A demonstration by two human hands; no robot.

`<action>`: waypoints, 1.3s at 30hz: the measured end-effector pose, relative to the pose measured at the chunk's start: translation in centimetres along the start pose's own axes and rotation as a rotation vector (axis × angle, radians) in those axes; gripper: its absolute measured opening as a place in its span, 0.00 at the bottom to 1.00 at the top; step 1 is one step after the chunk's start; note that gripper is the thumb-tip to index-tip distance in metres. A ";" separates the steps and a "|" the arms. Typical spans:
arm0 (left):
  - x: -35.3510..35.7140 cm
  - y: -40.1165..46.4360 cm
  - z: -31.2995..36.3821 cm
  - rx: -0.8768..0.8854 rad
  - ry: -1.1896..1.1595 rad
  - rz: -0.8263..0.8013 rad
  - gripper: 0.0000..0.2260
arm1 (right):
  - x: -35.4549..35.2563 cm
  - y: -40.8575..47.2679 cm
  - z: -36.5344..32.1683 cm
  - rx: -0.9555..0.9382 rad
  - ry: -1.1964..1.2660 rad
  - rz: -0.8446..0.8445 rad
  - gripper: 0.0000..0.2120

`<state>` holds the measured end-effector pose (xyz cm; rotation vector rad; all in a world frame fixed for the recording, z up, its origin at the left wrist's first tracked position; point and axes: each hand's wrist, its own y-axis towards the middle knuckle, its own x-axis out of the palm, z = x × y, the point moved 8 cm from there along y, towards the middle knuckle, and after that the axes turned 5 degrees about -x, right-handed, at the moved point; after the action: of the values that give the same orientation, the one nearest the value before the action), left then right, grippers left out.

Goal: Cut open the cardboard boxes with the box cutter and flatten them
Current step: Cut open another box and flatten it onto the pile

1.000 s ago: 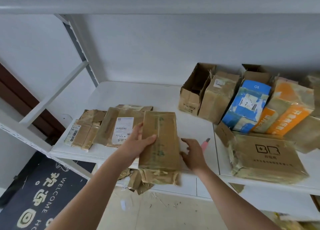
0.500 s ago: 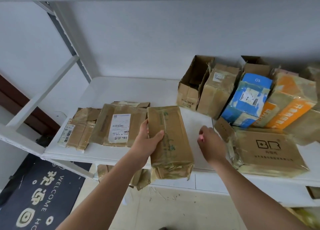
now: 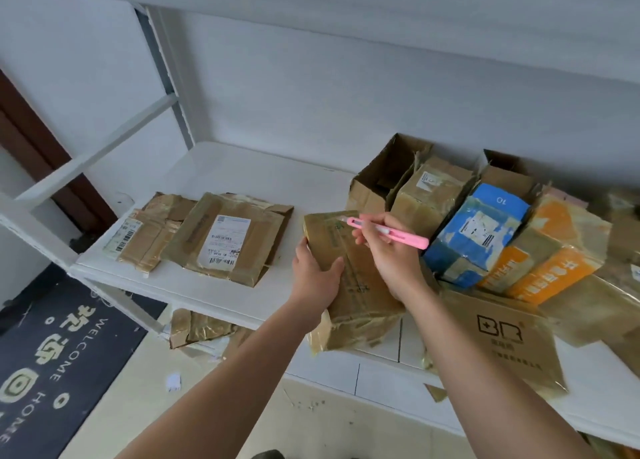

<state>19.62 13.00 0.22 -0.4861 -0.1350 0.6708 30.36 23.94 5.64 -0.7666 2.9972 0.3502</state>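
The taped brown box [image 3: 349, 268] is lying lengthwise at the front edge of the white shelf [image 3: 242, 178], its near end hanging just past the lip. The left hand [image 3: 317, 278] is gripping its left side, thumb curled over the top face. The right hand [image 3: 391, 250] is pinching the pink box cutter [image 3: 388, 231] like a pen, its tip touching the far end of the box top — the cut seems to be just starting.

Judging by what is lying around, the job is partly done: two flattened boxes [image 3: 214, 240] are resting to the left on the shelf, while a cluster of uncut boxes [image 3: 485, 230] is waiting to the right, with a "BR" printed carton [image 3: 502, 341] lying in front.

Half a second ago the right hand was reaching down to the shelf for the cutter; now it is raised over the box with the blade end set on the tape.
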 end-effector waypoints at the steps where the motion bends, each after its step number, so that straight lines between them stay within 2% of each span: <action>1: 0.0 -0.1 -0.1 -0.008 0.000 0.008 0.33 | 0.1 0.0 0.0 -0.016 -0.036 -0.018 0.03; 5: 0.1 -0.6 -0.3 -0.025 -0.046 0.010 0.33 | 0.7 0.9 -0.8 -0.111 -0.145 -0.060 0.02; 10: 0.5 -1.5 -0.3 0.051 -0.048 0.043 0.30 | 1.3 1.8 -1.0 -0.208 -0.218 -0.093 0.02; 20: 0.7 -1.7 -0.4 0.072 -0.022 -0.003 0.25 | 2.2 1.7 -1.7 -0.419 -0.380 -0.090 0.03; 33: 0.5 -1.3 -0.6 0.095 0.028 0.074 0.23 | 3.2 1.1 -2.3 -0.465 -0.479 -0.179 0.07; 39: 0.5 -1.2 -0.6 0.090 0.026 0.082 0.23 | 2.7 0.4 -2.2 -0.450 -0.474 -0.228 0.05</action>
<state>20.83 12.31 0.27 -0.4153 -0.0600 0.7475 27.81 22.53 7.67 -0.8853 2.3820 1.0469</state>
